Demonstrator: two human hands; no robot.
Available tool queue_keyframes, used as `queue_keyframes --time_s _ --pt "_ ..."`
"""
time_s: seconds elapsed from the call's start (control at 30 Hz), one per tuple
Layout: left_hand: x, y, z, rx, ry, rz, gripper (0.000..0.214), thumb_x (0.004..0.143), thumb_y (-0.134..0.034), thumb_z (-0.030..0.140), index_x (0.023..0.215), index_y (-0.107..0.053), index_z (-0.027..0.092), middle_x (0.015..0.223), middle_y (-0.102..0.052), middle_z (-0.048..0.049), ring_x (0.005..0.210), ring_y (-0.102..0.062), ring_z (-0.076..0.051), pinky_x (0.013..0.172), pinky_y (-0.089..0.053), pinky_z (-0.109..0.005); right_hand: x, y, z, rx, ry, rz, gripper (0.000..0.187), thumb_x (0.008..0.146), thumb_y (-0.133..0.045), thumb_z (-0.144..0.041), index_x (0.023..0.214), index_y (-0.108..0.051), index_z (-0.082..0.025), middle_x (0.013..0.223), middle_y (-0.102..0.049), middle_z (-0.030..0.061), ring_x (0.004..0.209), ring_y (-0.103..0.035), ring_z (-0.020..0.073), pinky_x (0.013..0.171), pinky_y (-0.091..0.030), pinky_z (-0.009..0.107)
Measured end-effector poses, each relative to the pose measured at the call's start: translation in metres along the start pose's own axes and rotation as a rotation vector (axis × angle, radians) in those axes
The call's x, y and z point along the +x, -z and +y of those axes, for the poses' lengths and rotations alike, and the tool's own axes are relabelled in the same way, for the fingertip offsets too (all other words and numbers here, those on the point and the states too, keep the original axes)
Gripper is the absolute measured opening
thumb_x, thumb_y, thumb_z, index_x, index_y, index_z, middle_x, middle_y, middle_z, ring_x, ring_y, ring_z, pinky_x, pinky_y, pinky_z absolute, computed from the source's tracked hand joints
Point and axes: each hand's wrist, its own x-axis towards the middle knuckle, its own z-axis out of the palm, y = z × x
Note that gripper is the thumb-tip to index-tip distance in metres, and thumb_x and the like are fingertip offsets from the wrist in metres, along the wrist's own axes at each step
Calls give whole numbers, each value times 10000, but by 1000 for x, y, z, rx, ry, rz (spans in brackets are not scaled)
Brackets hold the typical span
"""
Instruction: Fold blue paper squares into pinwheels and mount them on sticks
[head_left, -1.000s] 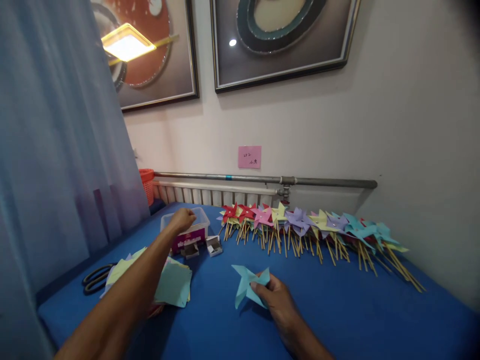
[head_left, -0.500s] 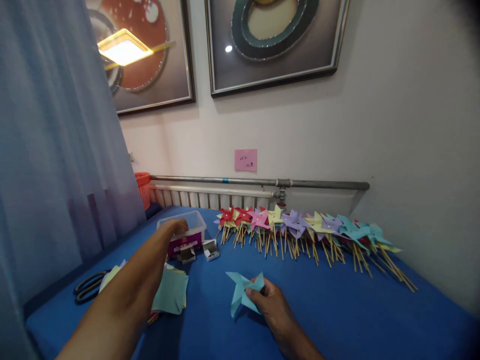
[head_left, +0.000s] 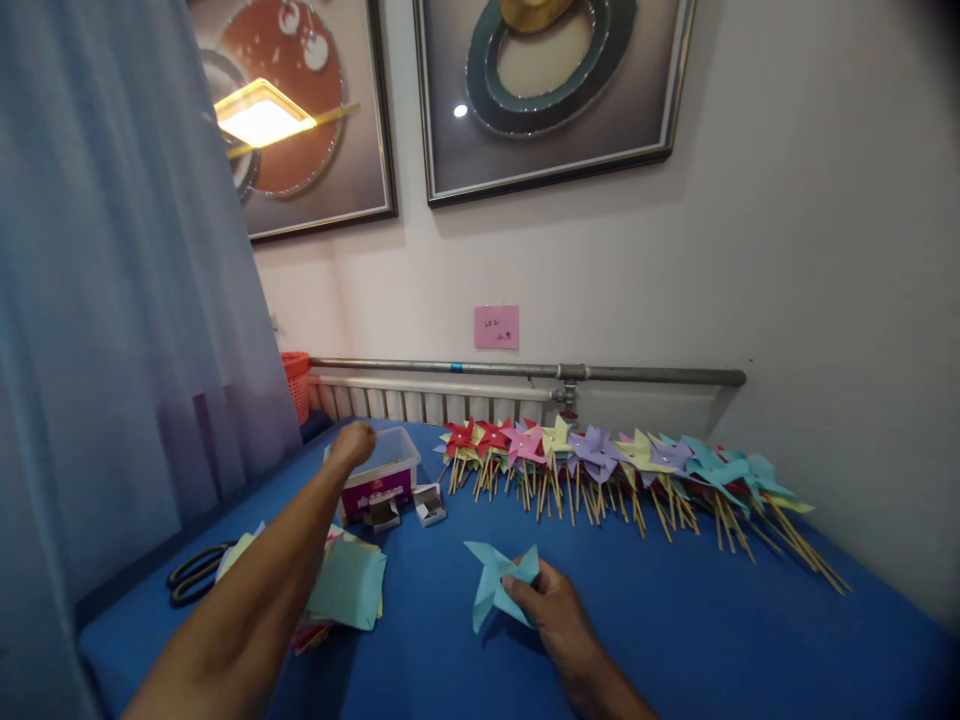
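Right hand (head_left: pixel 561 608): we pinch pinwheel (head_left: pixel 490 582) — probably to secure folds | Left hand (head_left: pixel 355 443): at tub (head_left: pixel 391 486) — fingers' opening, hold unclear

The one view looks from the person's head, over the near side of the blue tabletop (head_left: pixel 675 620), forward and slightly down to its far edge and the wall (head_left: pixel 825 250) behind. It is close and wide: the right hand (head_left: pixel 553 600) sits nearer the lens, the left hand (head_left: pixel 354 443) farther off, toward the far left corner.
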Motion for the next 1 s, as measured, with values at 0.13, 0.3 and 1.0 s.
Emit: queue_keyframes --time_s 0.13,0.3,1.0 --pt "-42 -17 21 -111 -75 2 236 892 -516 284 961 -709 167 773 -680 -24 718 -615 -172 713 -453 -261 -4 0 -7 67 -24 41 381 608 -867 -462 828 -707 -195 701 -692 -5 643 -608 182 656 -470 289" --pt "-120 -84 36 -610 -67 -181 318 828 -544 413 921 -716 162 616 -551 27 578 -492 -141 592 -397 -250 -7 4 -13 145 -64 31 414 611 -894 -447 886 -732 -182 741 -734 17 705 -680 219 736 -530 329" --pt "-182 -107 48 -104 -269 -628 293 807 -524 159 883 -806 192 799 -760 -39 738 -633 -185 659 -377 -267 0 14 -15 111 -61 179 474 553 -933 -461 883 -722 -195 780 -740 8 713 -677 206 714 -550 332"
